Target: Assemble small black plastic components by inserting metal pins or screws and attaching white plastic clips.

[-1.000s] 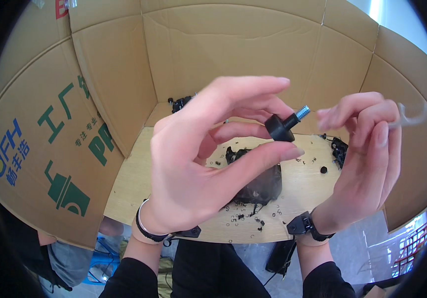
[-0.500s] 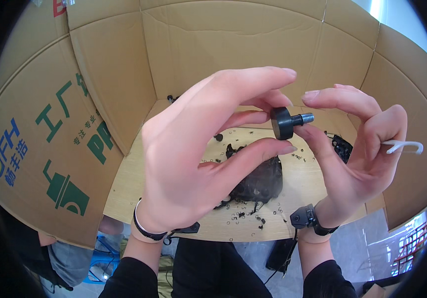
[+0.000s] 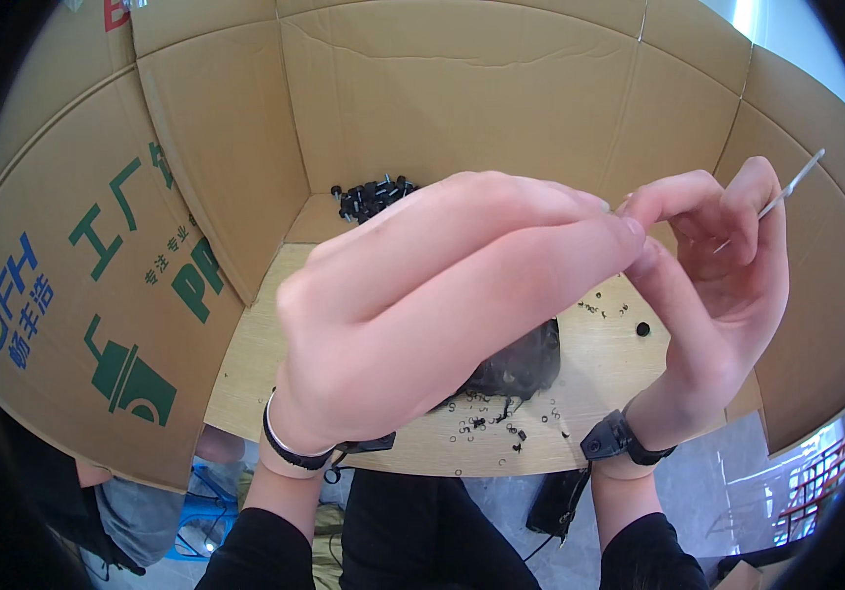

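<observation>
My left hand point(image 3: 442, 285) is closed in front of me, its fingertips pressed together and meeting those of my right hand point(image 3: 722, 295). Whatever sits in that pinch is hidden behind the fingers; the black-headed threaded bolt seen a moment earlier is out of sight. Curled fingers of my right hand keep hold of a thin white hooked tool point(image 3: 804, 177), its end sticking out at the upper right, while thumb and forefinger pinch at the left fingertips. Beneath my hands lies a dark plastic bag point(image 3: 525, 362), partly covered by my left hand.
Several black-headed bolts point(image 3: 373, 200) are heaped at the back left. Small black ring-like clips point(image 3: 476, 421) are scattered over the wooden table point(image 3: 255, 364). A round black piece point(image 3: 643, 329) lies by my right wrist. Cardboard walls point(image 3: 462, 98) surround the table's back and sides.
My left hand has turned over and moved right, closing against the right fingertips and hiding the bolt. In my right hand the white tool has swung upward. The bolt heap has come into view.
</observation>
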The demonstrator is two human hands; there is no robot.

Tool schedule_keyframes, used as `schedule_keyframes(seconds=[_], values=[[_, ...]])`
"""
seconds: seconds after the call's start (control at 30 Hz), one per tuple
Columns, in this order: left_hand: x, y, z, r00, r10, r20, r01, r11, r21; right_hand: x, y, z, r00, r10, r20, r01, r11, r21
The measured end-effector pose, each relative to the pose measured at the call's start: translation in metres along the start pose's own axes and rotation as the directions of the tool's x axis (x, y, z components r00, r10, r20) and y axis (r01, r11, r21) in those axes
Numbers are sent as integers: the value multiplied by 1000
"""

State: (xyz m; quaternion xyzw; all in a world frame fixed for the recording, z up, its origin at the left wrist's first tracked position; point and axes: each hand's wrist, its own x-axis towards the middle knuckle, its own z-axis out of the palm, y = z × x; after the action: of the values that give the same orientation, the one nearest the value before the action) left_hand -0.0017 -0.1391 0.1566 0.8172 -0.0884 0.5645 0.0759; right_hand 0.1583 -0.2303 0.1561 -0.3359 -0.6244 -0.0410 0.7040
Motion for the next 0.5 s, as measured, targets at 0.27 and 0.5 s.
schedule_keyframes(seconds=[0.27, 0.5], values=[[3, 4, 7, 995, -56, -81, 55, 998, -20, -3, -7, 6, 995, 94, -27, -87, 980, 181], [1, 8, 9, 962, -271, -30, 259, 943, -210, -4, -6, 0, 978, 206, -11, -187, 907, 376]])
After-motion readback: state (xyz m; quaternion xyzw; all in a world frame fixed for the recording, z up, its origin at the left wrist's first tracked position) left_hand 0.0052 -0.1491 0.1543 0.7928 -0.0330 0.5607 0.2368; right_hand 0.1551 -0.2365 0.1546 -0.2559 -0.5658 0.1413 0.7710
